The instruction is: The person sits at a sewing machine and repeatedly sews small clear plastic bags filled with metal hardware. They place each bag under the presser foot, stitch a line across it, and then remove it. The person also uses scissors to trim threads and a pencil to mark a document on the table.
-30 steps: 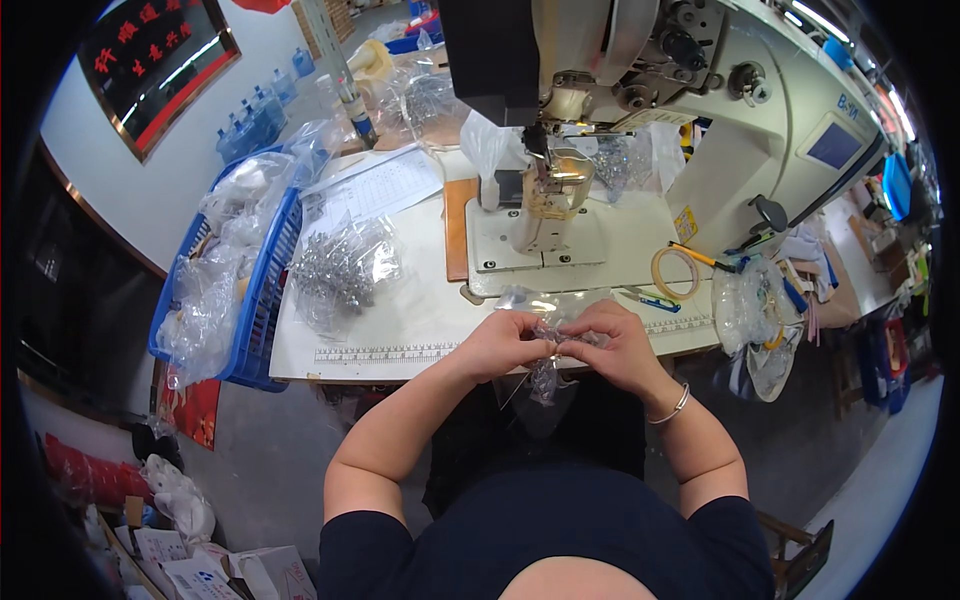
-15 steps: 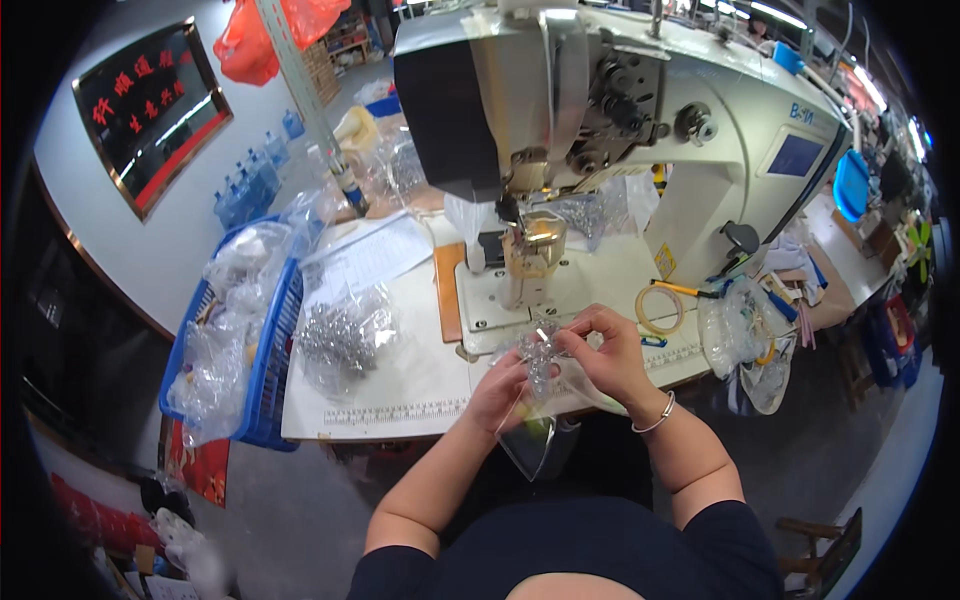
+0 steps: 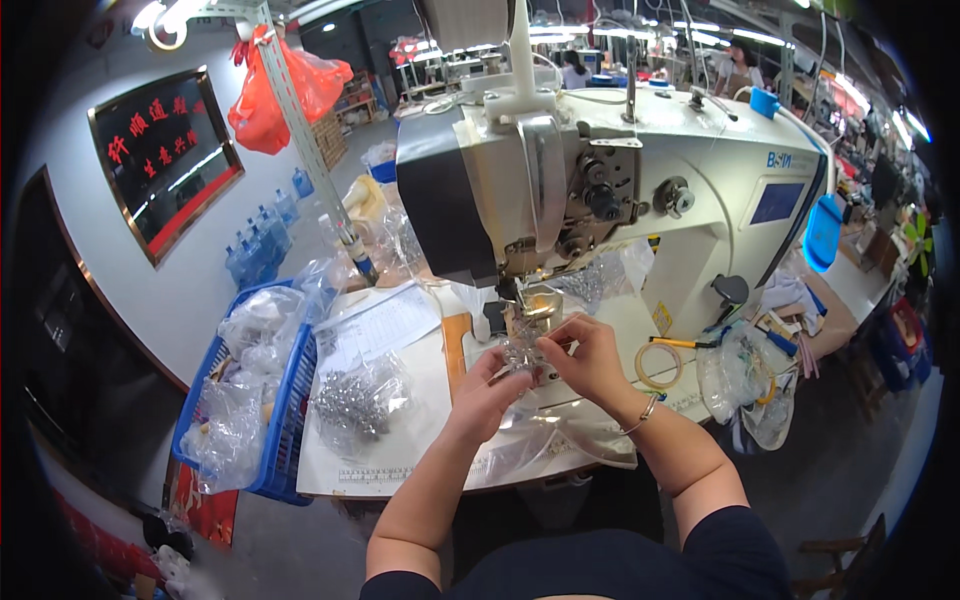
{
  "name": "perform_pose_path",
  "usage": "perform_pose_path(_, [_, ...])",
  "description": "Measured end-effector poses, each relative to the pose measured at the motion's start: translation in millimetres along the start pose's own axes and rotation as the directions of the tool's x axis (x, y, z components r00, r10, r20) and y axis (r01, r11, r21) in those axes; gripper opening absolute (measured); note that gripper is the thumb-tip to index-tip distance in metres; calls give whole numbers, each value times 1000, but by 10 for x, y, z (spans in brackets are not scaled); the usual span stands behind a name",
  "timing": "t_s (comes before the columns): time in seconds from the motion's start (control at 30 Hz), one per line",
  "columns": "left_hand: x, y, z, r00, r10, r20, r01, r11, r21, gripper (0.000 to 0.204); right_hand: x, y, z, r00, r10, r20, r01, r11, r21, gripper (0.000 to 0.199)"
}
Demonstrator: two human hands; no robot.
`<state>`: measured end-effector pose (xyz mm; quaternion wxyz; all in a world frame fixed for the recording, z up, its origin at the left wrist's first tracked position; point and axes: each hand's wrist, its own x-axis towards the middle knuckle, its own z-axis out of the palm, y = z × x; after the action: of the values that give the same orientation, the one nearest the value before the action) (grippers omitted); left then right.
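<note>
Both hands are at the needle area of a large white industrial sewing machine (image 3: 690, 150). My left hand (image 3: 487, 395) pinches the near left side of a silvery, glittery piece with clear plastic (image 3: 522, 352). My right hand (image 3: 585, 358) grips the same piece from the right with thumb and fingertips. The piece is up against the raised machine post (image 3: 540, 308), just below the needle; its exact shape is partly covered by my fingers. A clear plastic sheet (image 3: 540, 445) trails below my hands over the table's front edge; whether it joins the piece I cannot tell.
Left of my hands lies a plastic bag of silvery pieces (image 3: 362, 398), with paper sheets (image 3: 375, 325) behind it. A blue basket (image 3: 290, 425) of clear plastic stands at the table's left. On the right are a tape roll (image 3: 658, 366), a yellow-handled tool (image 3: 680, 343) and a plastic bag (image 3: 735, 365).
Both hands have moved forward with the silvery piece, from the table's front to the machine post. The clear plastic that hung down now spreads over the front edge. The view has tilted up.
</note>
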<state>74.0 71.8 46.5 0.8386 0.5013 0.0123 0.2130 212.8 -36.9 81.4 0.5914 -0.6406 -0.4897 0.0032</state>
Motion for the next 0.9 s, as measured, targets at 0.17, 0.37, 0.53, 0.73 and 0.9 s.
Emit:
perform_pose_path(0.17, [231, 339, 46, 973, -151, -173, 168, 982, 85, 33, 198, 46, 44, 999, 26, -33, -26, 1000, 6, 17])
perform_pose_path(0.37, [524, 653, -61, 935, -296, -196, 320, 942, 100, 25, 395, 183, 146, 991, 100, -89, -101, 995, -8, 18])
perform_pose_path(0.53, [726, 874, -66, 919, -338, -204, 379, 899, 219, 21, 547, 198, 148, 995, 68, -78, -81, 981, -179, 19])
perform_pose_path(0.73, [750, 943, -24, 921, -332, -205, 379, 887, 262, 23, 545, 339, 191, 987, -48, -156, 4, 963, -269, 19])
perform_pose_path(0.9, [764, 983, -19, 890, -396, -224, 447, 855, 264, 23, 554, 300, 181, 992, 42, -117, -70, 967, -244, 17])
